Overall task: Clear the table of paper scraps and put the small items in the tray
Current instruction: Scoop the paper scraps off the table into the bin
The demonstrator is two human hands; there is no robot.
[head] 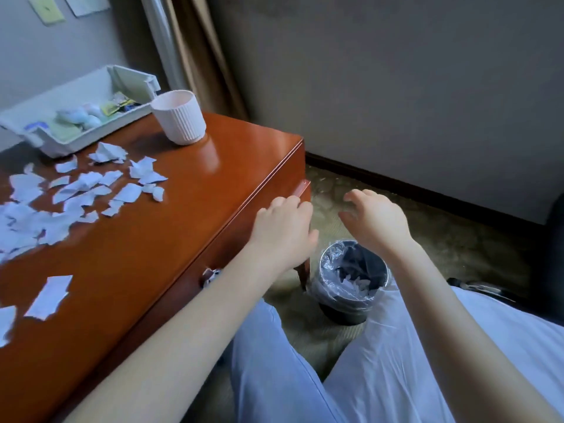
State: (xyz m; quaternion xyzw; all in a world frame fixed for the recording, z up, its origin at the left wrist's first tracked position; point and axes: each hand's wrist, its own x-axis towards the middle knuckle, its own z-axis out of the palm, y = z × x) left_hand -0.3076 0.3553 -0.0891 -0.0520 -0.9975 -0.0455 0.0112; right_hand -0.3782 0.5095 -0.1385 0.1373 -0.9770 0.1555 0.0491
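Note:
Several torn white paper scraps [76, 193] lie scattered over the left part of the red-brown wooden table [189, 190]. A white tray [70, 141] at the back left holds small packets and sachets. On the floor by the table leg stands a black bin [354, 279] lined with clear plastic, with some scraps inside. My left hand [283, 230] hovers at the table's right edge, fingers loosely curled, holding nothing. My right hand [375, 221] is above the bin, fingers spread and empty.
A ribbed white cup [180, 117] stands on the table beside the tray. A drawer knob [210, 276] shows on the table's front. Curtains [195, 56] hang behind. My knees in light trousers [305, 377] sit close to the table and bin.

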